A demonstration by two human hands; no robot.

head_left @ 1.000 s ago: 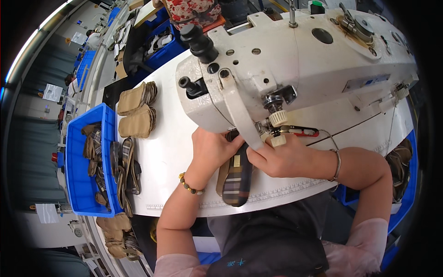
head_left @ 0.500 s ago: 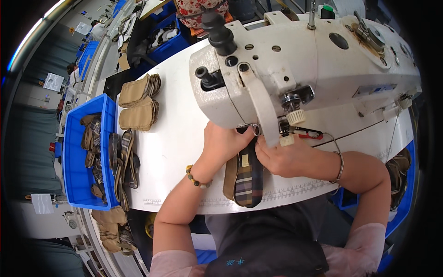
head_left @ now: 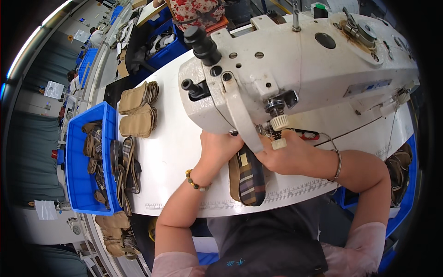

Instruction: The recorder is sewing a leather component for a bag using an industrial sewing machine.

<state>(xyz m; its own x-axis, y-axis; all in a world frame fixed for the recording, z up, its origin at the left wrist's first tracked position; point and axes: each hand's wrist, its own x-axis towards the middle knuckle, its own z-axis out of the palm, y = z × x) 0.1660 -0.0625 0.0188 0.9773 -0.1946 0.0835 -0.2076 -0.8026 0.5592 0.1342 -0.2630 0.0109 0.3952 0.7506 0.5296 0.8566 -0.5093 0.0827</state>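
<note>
A padded fabric piece [head_left: 251,184], plaid on its face with tan cloth along one side and a small pale label, lies beneath the head of a white sewing machine [head_left: 295,69]. My left hand [head_left: 220,148] grips the piece's far end from the left, its fingertips hidden under the machine head. From the right, my right hand [head_left: 288,154] closes on the same end with curled fingers, close by the presser-foot area. The needle itself is hidden behind the machine's pale lever. Red-handled thread snips [head_left: 307,134] rest just past my right hand.
Two stacks of tan fabric pieces [head_left: 138,121] sit on the white table [head_left: 173,171]. A blue bin [head_left: 76,173] at the left holds plaid pieces, with more draped over its edge. Another blue bin [head_left: 406,198] stands at the right. Across the table is a person in a floral garment [head_left: 198,14].
The view has shifted slightly, so the machine appears further left and lower. The fabric piece's near end has swung a little to the right. Both hands stay at its far end.
</note>
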